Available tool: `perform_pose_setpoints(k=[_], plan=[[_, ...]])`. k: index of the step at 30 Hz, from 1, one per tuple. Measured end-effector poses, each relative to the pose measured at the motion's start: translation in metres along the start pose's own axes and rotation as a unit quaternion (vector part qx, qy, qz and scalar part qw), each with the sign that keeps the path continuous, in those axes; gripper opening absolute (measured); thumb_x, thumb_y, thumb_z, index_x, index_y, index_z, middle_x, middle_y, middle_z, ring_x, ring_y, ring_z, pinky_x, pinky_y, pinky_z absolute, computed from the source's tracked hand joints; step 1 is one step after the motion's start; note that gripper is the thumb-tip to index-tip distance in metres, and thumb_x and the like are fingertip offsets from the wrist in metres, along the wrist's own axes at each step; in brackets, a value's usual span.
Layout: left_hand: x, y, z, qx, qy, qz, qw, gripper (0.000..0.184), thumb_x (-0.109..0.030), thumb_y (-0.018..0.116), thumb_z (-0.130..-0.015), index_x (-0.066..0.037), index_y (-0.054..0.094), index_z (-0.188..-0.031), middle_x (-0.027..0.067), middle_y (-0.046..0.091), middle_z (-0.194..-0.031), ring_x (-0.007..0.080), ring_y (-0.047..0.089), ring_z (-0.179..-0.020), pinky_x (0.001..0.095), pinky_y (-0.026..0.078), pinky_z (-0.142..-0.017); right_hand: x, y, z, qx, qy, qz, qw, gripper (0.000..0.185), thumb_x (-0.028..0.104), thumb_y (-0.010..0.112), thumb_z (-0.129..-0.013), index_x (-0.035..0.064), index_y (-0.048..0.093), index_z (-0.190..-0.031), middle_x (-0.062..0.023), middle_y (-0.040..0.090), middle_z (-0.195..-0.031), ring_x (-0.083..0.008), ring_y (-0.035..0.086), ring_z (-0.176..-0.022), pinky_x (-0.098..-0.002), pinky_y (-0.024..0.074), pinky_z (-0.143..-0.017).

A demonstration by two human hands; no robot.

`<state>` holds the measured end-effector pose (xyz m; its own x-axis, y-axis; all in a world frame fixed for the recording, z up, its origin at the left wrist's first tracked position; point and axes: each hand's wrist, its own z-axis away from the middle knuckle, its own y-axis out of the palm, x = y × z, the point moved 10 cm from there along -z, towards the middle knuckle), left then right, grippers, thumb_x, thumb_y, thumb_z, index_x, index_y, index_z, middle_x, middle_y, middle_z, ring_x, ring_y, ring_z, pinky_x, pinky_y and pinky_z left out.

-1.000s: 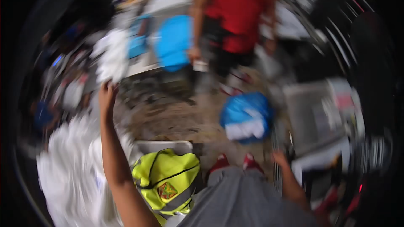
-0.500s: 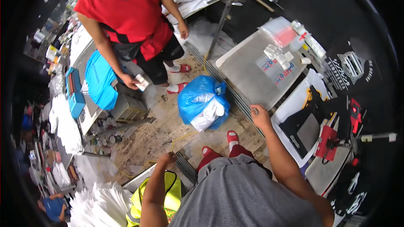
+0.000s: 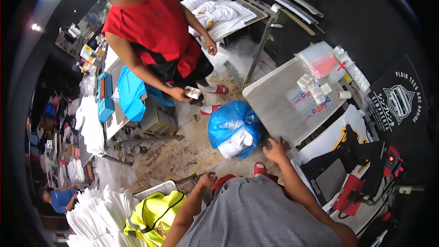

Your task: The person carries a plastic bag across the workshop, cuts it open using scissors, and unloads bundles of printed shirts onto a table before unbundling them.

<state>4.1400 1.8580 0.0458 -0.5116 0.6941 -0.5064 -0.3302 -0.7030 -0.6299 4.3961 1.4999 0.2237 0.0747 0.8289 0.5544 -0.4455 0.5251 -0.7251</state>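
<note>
My left hand hangs low in front of my body, right of a yellow-green vest, its fingers loosely curled; whether they hold anything is too small to tell. My right hand is held out with its fingers apart and nothing in them, beside the near corner of a grey-topped table. Ahead, on the worn floor, lies a blue plastic bag with white cloth showing through it.
A person in a red top stands ahead, holding a small white item. White garments are stacked at lower left. A red press machine stands at right. Another person in blue is far left.
The view has turned and steadied from the blur. My left hand, raised by white garments earlier, is now low. My right hand has opened its fingers near the table corner.
</note>
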Motion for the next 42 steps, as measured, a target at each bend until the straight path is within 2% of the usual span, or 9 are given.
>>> perform_pose_setpoints(k=[2,5,8,16,22,26,32,39,42], plan=[[-0.044,-0.022,0.046,0.052,-0.142,-0.003,0.988,0.049,-0.039,0.060,-0.083,-0.010,0.059,-0.123,0.0168,0.068,-0.106,0.0312,0.065,-0.102,0.0362,0.051,-0.088,-0.007,-0.002,-0.006,0.007,-0.008,-0.022,1.000,0.066,0.043,0.061,-0.081,0.0115,0.049,-0.138,-0.0345,0.023,-0.148,-0.0540,0.018,-0.137,-0.0521,0.0169,-0.115],[-0.018,0.009,0.030,0.075,0.012,-0.110,0.991,0.045,-0.039,0.059,-0.083,-0.012,0.062,-0.119,0.0158,0.068,-0.107,0.0308,0.064,-0.103,0.0359,0.051,-0.088,-0.005,-0.011,-0.007,0.030,-0.004,-0.038,0.999,0.067,0.043,0.062,-0.081,0.0139,0.048,-0.139,-0.0329,0.025,-0.148,-0.0526,0.020,-0.137,-0.0492,0.0186,-0.116],[-0.007,-0.010,0.050,0.082,-0.159,-0.008,0.984,0.042,-0.039,0.057,-0.084,-0.012,0.065,-0.114,0.0162,0.068,-0.107,0.0293,0.066,-0.101,0.0361,0.051,-0.088,-0.001,-0.012,-0.004,0.051,-0.002,-0.012,0.999,0.068,0.044,0.062,-0.081,0.0127,0.047,-0.139,-0.0331,0.028,-0.147,-0.0512,0.021,-0.138,-0.0483,0.0184,-0.116],[-0.043,-0.059,0.024,-0.013,-0.120,0.040,0.992,0.042,-0.036,0.060,-0.084,-0.008,0.062,-0.115,0.0145,0.070,-0.098,0.0251,0.068,-0.094,0.0348,0.053,-0.082,0.005,-0.002,-0.016,0.049,-0.044,0.030,0.997,0.072,0.046,0.060,-0.080,0.0041,0.047,-0.137,-0.0372,0.034,-0.141,-0.0484,0.024,-0.138,-0.0552,0.0116,-0.115],[0.002,-0.019,0.002,-0.081,-0.022,0.176,0.981,0.043,-0.035,0.058,-0.088,-0.004,0.058,-0.119,0.0165,0.070,-0.091,0.0266,0.067,-0.086,0.0352,0.053,-0.078,-0.003,-0.041,-0.029,0.054,0.030,-0.016,0.998,0.065,0.047,0.062,-0.082,0.0035,0.054,-0.130,-0.0231,0.055,-0.130,-0.0361,0.053,-0.121,-0.0412,0.0415,-0.103],[-0.016,-0.013,0.064,-0.047,-0.131,0.147,0.979,0.042,-0.032,0.057,-0.088,-0.002,0.059,-0.118,0.0193,0.069,-0.101,0.0271,0.067,-0.098,0.0330,0.052,-0.086,-0.027,-0.040,-0.052,0.066,0.015,-0.147,0.987,0.057,0.038,0.065,-0.083,-0.0020,0.057,-0.124,-0.0236,0.062,-0.119,-0.0330,0.060,-0.112,-0.0381,0.0460,-0.096],[0.012,0.014,0.138,-0.010,-0.231,0.095,0.968,0.051,-0.040,0.056,-0.087,-0.003,0.059,-0.123,0.0204,0.065,-0.115,0.0329,0.061,-0.110,0.0377,0.047,-0.096,-0.007,-0.034,-0.056,0.069,-0.062,-0.123,0.988,0.049,0.026,0.066,-0.086,-0.0036,0.056,-0.123,-0.0208,0.065,-0.114,-0.0270,0.062,-0.108,-0.0349,0.0473,-0.092],[0.012,-0.020,0.182,-0.199,-0.276,0.201,0.919,0.046,-0.034,0.056,-0.085,-0.004,0.059,-0.120,0.0205,0.066,-0.111,0.0360,0.063,-0.105,0.0406,0.050,-0.091,0.021,-0.046,-0.137,0.022,-0.153,-0.100,0.983,0.038,0.022,0.061,-0.091,0.0007,0.059,-0.123,-0.0174,0.063,-0.120,-0.0258,0.060,-0.109,-0.0340,0.0453,-0.094],[0.004,-0.020,0.204,-0.234,-0.285,0.242,0.898,0.045,-0.033,0.057,-0.085,-0.006,0.058,-0.121,0.0196,0.067,-0.108,0.0363,0.064,-0.103,0.0406,0.049,-0.092,0.072,-0.052,-0.178,-0.010,-0.241,0.047,0.969,0.044,0.028,0.060,-0.091,0.0012,0.058,-0.125,-0.0204,0.059,-0.126,-0.0321,0.056,-0.117,-0.0371,0.0421,-0.100]])
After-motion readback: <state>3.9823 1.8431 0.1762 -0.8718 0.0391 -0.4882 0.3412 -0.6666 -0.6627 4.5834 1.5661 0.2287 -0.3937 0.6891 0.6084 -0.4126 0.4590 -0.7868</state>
